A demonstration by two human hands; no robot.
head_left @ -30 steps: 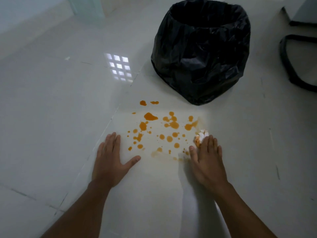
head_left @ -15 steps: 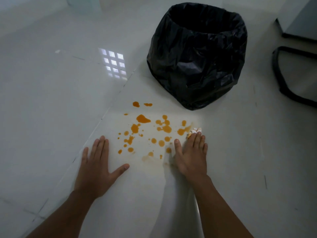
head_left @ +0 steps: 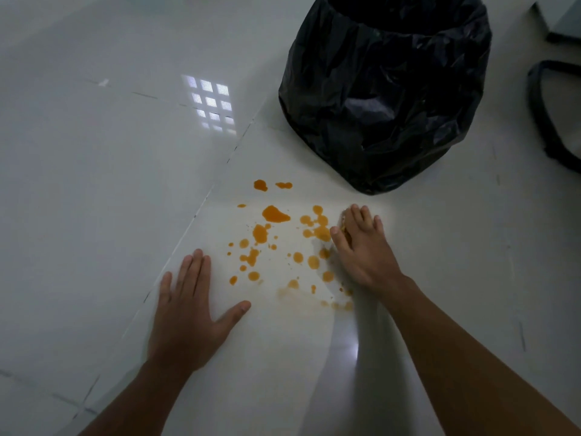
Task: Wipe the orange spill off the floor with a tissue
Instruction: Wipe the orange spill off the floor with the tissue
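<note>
Glossy white floor tiles [head_left: 94, 184] fill the view, with a bright window reflection [head_left: 211, 103] on them far from you. On the tile in front of you lies the orange spill [head_left: 276, 234], a scatter of round drops and a few larger blots, spread more from side to side than front to back, with a pale smeared streak along its near edge. The tissue [head_left: 343, 222] is at the right edge of the spill, almost wholly hidden under your right hand [head_left: 361, 250]; only a small stained bit shows beside your index finger, so its shape and direction cannot be told. Your right hand lies palm down over it, fingers straight and close together, pointing away from you toward the bin, pressing the tissue to the floor. Your left hand [head_left: 188, 309] rests flat on the floor just left of the spill, fingers extended, thumb spread toward the drops, holding nothing. Beyond the spill stands a bin lined with a black bag [head_left: 386, 96], near your right fingertips but apart from them. A dark curved strap [head_left: 544, 114] lies at the far right.
</note>
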